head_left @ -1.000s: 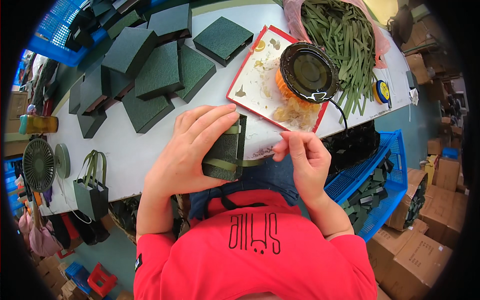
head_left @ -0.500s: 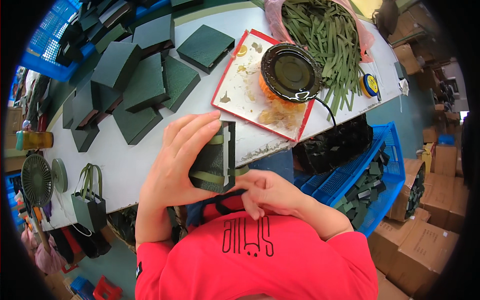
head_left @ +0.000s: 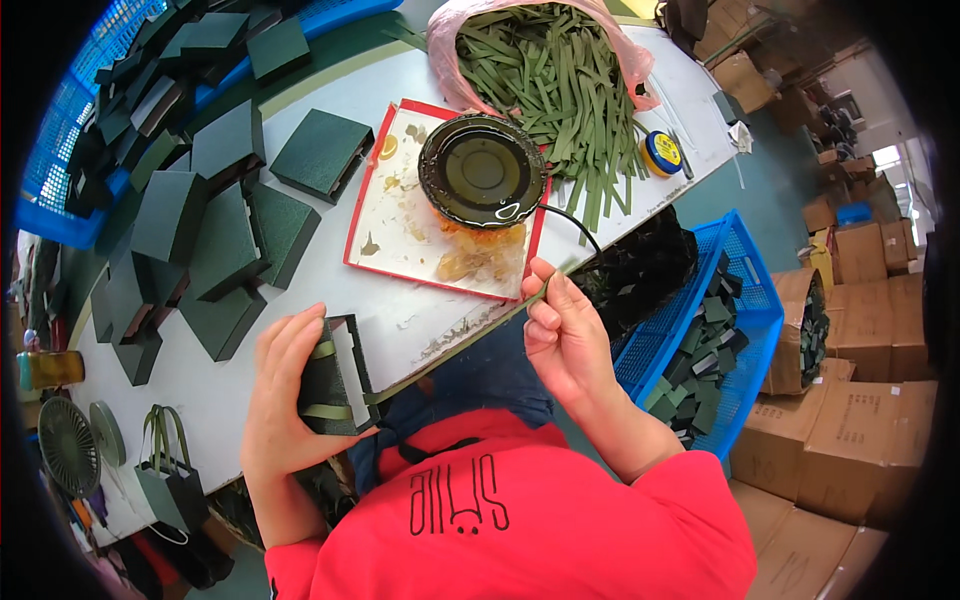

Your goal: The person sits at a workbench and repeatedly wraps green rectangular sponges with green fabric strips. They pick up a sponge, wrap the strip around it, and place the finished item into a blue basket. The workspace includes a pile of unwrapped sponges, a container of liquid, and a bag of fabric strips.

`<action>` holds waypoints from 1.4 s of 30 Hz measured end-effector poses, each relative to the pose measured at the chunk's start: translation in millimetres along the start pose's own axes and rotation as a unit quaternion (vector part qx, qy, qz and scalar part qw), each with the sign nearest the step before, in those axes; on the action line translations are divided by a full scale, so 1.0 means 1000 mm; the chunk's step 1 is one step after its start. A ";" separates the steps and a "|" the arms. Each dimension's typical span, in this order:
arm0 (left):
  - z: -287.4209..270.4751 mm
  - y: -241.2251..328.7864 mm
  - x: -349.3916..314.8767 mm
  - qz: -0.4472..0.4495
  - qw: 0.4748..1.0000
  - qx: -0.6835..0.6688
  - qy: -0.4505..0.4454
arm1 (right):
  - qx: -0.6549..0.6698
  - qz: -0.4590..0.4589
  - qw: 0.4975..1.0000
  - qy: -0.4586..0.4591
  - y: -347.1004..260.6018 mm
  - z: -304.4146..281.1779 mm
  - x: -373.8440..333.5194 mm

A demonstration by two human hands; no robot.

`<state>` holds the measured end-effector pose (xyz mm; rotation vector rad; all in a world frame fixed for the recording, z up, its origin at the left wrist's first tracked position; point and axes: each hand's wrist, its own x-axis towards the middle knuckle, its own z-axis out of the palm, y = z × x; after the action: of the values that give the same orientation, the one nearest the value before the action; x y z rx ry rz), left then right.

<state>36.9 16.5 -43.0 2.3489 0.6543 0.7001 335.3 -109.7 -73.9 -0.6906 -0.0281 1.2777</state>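
On my feed the left grip [head_left: 270, 400] is spread around a small dark green box [head_left: 332, 385], fingers along its far side and thumb beneath, and I have it closed firmly enough to hold the box clear of the near edge of the white counter [head_left: 310, 280]. The box is tilted, with a pale strip showing down its right face and a green ribbon [head_left: 327, 411] across its lower part. The right grip [head_left: 565, 340] is narrow, pinched on a thin green strip whose tip pokes up beyond the fingers. A thin green line runs between the box and that pinch, but it lies so close along the counter's edge that I cannot fully separate the two.

Ahead of the right grip I see a black round dish [head_left: 483, 172] with a glossy dark surface, standing over a red-rimmed white tray [head_left: 390, 215] smeared with amber residue. A black cable [head_left: 575, 222] curves off its right side. Beyond it, a pink plastic bag [head_left: 447, 60] spills green strips [head_left: 560, 90], with a round blue-and-yellow tin [head_left: 662, 152] near them. To my left, more dark green boxes [head_left: 222, 243] lie heaped. A blue basket [head_left: 765, 310] of smaller green pieces sits at right.
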 end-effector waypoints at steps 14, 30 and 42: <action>0.003 0.008 0.017 0.022 0.999 0.021 -0.031 | -0.314 -0.074 0.947 0.006 -0.019 0.019 0.032; 0.008 0.017 0.027 0.023 0.999 0.000 -0.034 | -0.401 -0.046 0.915 0.005 -0.021 0.037 0.048; 0.009 0.016 0.025 0.027 0.999 0.004 -0.025 | -0.391 -0.043 0.919 0.011 -0.021 0.035 0.050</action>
<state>66.0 16.3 -30.5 2.3921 0.5747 0.6611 355.4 -52.0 -53.4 -1.3693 -0.5723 1.1563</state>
